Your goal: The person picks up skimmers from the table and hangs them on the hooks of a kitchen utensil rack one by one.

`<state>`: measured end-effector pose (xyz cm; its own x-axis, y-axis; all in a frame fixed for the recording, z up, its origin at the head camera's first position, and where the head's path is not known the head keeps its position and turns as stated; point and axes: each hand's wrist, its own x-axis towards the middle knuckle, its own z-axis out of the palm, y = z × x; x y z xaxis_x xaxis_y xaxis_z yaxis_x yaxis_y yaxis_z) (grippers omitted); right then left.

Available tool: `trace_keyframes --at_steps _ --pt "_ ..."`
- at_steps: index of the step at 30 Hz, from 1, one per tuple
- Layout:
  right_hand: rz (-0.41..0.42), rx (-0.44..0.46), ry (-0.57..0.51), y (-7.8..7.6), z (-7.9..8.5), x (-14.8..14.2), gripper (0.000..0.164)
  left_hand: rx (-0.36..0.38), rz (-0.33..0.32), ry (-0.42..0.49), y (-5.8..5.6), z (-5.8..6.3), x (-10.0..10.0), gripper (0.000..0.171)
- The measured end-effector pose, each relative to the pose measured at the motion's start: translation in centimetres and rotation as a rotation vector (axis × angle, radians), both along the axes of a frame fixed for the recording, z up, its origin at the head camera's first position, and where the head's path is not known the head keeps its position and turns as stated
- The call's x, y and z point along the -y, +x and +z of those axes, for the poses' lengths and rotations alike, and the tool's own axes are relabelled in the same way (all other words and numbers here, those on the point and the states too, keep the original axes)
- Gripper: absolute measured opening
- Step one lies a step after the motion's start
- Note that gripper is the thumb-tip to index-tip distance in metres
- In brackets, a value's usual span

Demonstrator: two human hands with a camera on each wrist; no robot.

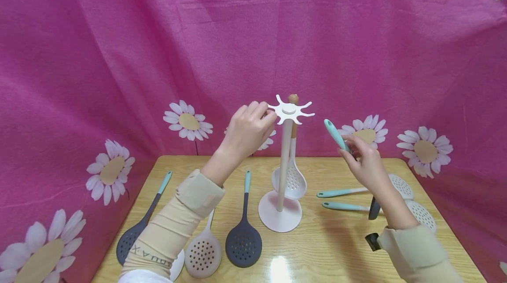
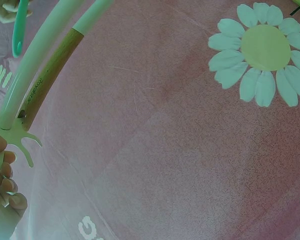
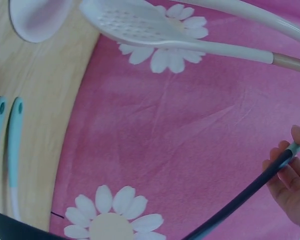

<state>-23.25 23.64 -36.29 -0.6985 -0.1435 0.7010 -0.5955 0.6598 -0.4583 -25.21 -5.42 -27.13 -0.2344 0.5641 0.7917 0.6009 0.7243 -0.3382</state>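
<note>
Magenta cloth backdrop [image 1: 356, 54], creased, printed with daisies. Wood-grain tabletop [image 1: 317, 252] in front. White rack [image 1: 284, 164] at centre: straight post, round flat base, radial prongs on top. Left hand [image 1: 250, 126] pinches a left-side prong, probably to keep the post from tipping or turning. Right hand [image 1: 364, 159] holds a mint-handled utensil [image 1: 336, 133] right of centre, raised; grip is near where mint meets dark shaft, leaving the holed end exposed. Likely lets the head hang under its own weight; forearm hides most of that end. White perforated ladle [image 1: 296, 181], wooden handle, seems hung behind the post. Dark round skimmers [image 1: 244, 244] and a pale one [image 1: 203, 255] lie lower left, spread apart, presumably for easy pickup. Two white perforated utensils [image 1: 421, 217] right, handles inward.
</note>
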Motion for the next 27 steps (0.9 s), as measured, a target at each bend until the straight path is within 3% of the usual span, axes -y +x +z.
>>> trace_keyframes --at_steps 27 --pt "0.046 -0.027 -0.062 -1.1 4.2 3.1 0.033 0.007 -0.013 0.019 0.0 0.0 0.0 0.004"
